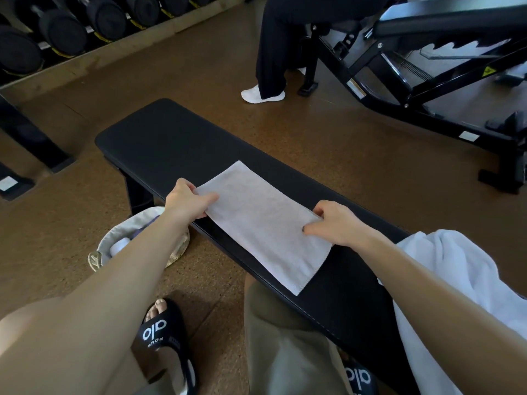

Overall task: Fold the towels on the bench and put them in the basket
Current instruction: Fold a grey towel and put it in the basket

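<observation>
A light grey towel (262,220) lies flat as a long rectangle across the black padded bench (171,143). My left hand (186,199) pinches the towel's left corner at the bench's near edge. My right hand (333,222) pinches the towel's right edge, with fingers curled into the cloth. A loose white towel (456,280) is heaped at the right end of the bench, partly behind my right forearm. The woven basket (176,253) with a cloth liner stands on the floor below the bench's near edge, mostly hidden by my left forearm.
Another person's leg and white shoe (262,94) stand beyond the bench beside a black adjustable bench frame (413,89). A dumbbell rack (71,32) runs along the far left. My sandalled feet (165,337) are on the brown floor.
</observation>
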